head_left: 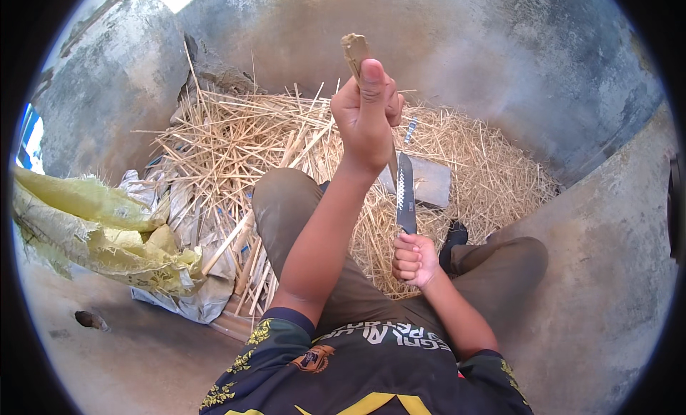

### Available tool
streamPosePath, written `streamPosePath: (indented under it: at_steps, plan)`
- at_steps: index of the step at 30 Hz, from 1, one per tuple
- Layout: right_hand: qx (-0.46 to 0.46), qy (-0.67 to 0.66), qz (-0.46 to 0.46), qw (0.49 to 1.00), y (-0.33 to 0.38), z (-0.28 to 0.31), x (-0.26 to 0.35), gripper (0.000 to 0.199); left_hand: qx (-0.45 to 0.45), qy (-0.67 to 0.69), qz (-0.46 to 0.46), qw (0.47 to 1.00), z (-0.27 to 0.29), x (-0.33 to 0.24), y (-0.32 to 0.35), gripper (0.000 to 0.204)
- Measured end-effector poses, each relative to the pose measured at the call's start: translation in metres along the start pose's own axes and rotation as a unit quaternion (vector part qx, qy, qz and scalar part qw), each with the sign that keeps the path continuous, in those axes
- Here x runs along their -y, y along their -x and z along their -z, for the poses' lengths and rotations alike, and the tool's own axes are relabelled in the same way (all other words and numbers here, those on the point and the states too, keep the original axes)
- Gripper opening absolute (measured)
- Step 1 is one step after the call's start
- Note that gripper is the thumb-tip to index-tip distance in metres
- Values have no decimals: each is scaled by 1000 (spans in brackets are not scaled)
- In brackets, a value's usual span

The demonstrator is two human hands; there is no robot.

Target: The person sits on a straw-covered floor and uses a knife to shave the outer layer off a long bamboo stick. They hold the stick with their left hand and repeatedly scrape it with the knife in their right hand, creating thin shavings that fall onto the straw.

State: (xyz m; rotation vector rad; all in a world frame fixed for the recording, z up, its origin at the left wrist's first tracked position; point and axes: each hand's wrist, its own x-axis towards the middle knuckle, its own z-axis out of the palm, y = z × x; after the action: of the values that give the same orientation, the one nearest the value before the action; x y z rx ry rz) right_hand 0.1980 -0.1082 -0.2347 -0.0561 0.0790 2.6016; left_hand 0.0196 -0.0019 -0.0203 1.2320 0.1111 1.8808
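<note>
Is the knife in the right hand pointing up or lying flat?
Pointing up: the right hand grips the handle low, and the knife blade rises toward the left hand.

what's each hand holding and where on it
Left hand grips a bamboo stick just below its top end; right hand holds a knife by its handle.

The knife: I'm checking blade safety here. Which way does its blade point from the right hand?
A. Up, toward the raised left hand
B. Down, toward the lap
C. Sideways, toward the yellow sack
A: the right hand grips the handle and the knife blade rises toward the left hand, which holds a stick.
</note>
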Motion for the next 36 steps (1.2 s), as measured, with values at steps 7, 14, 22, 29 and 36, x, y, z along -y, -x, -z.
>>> streamPosePath:
  at_steps: [7, 14, 22, 29, 36]
  plan:
    - [-498, 544, 362, 569, -19, -100, 5, 39, -69, -31, -33, 997, 12, 0, -5, 52]
    - [-108, 592, 598, 529, 9, -256, 11, 44, -83, -71, -69, 992, 2, 6, 1, 49]
    - [-516, 56, 124, 846, 33, 127, 77, 25, -112, -40, -92, 989, 7, 3, -7, 48]
    - [-490, 401, 378, 675, 4, -20, 55, 34, -22, -30, 68, 997, 32, -8, -19, 69]
    - [-313, 608, 555, 474, 50, -200, 37, 28, 130, 28, 127, 983, 44, -20, -18, 72]
